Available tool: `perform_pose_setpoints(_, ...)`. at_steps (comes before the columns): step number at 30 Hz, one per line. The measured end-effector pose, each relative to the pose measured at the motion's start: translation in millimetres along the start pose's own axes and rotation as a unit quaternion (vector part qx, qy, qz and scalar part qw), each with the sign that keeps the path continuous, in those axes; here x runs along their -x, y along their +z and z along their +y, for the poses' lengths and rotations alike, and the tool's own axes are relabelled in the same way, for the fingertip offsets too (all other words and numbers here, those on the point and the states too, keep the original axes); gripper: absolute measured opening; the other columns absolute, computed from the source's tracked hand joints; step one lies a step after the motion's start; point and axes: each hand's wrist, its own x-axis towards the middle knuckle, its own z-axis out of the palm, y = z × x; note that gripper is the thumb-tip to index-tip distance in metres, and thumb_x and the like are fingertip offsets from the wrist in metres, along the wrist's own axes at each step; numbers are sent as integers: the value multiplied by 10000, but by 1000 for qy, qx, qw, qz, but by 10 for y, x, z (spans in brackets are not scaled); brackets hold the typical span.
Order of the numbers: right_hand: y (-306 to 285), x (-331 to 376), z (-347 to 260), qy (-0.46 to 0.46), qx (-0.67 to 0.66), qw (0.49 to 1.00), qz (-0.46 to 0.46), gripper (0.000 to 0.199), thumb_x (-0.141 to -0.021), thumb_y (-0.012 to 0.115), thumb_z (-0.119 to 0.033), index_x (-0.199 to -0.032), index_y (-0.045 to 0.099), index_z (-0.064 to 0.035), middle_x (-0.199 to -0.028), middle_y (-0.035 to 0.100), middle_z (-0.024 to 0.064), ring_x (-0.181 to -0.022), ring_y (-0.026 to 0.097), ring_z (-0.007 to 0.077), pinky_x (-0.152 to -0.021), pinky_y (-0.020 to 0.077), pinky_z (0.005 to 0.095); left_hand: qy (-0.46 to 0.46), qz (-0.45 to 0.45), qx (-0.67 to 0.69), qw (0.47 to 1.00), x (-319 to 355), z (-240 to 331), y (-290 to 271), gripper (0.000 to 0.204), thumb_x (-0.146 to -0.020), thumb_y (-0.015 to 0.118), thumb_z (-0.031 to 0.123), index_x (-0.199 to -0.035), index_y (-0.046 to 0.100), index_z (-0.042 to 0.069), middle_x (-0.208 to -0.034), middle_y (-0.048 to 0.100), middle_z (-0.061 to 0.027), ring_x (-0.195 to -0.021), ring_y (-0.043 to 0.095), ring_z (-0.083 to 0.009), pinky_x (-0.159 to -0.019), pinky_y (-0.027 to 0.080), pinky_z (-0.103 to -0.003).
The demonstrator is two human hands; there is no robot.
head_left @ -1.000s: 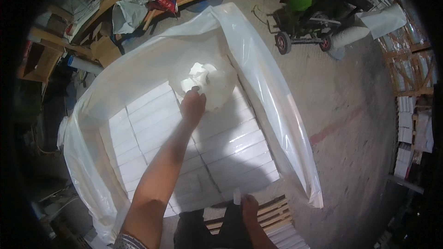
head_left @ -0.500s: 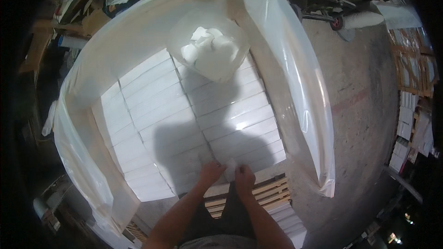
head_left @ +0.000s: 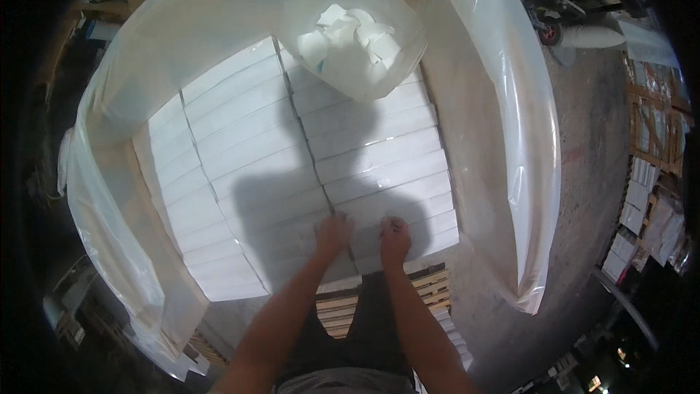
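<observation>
Rows of flat white packages (head_left: 248, 142) lie side by side in columns, with my shadow across them. My left hand (head_left: 335, 233) is over the near packages, by the gap between two columns. Its fingers are smeared by motion, so their hold is unclear. To its right, my right hand (head_left: 395, 239) has its fingers curled in at the near packages. What they hold, if anything, is hidden. A translucent plastic bag (head_left: 364, 89) holding several white scraps (head_left: 341, 33) rests on the far end of the packages.
Tall translucent plastic sheeting (head_left: 120, 197) surrounds the packages at the left, back and right. A slatted wooden pallet (head_left: 335, 314) shows by my legs. Wrapped stacks (head_left: 656, 109) stand at the far right, and a wheeled cart (head_left: 550, 33) is at the back right.
My hands have moved forward over the packages and slightly apart. The small white piece seen between them earlier no longer shows. The whole view has shifted a little.
</observation>
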Motion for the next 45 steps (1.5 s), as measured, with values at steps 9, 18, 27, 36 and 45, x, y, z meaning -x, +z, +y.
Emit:
perform_pose_setpoints(9,210,-248,254,-118,152,979,62,235,-804,683,-205,-913,652,1,-858,629,134,-790,604,265,-740,474,370,-111,-63,-8,992,-245,37,8,352,-879,487,326,-974,603,7,-978,623,-210,-946,585,-376,-819,448,-501)
perform_pose_setpoints(18,289,-272,238,-105,190,972,85,205,-808,668,-195,-885,636,-8,-871,618,135,-783,610,262,-726,479,365,-148,-63,-20,987,-255,252,-94,329,-875,501,316,-962,598,14,-992,619,-188,-974,573,-371,-835,441,-492)
perform_pose_setpoints(27,353,-202,171,-35,287,948,131,346,-802,681,-311,-981,589,-29,-933,625,143,-827,619,301,-756,478,402,-125,-51,-24,991,-236,237,-96,311,-875,510,310,-920,585,12,-972,617,-194,-950,574,-374,-799,446,-501)
perform_pose_setpoints(36,157,-332,28,46,-113,990,-71,277,-864,611,-222,-978,614,31,-868,647,116,-848,631,237,-748,493,361,-150,-36,-2,988,-223,69,-3,362,-827,541,364,-940,651,37,-933,643,-211,-906,606,-386,-789,460,-485)
perform_pose_setpoints(45,687,-49,46,78,-126,953,-264,270,-906,562,-224,-1007,633,16,-937,658,108,-884,618,204,-814,491,340,-244,-18,24,969,29,110,-350,337,-802,575,305,-872,634,-19,-902,636,-232,-867,600,-414,-745,463,-484)
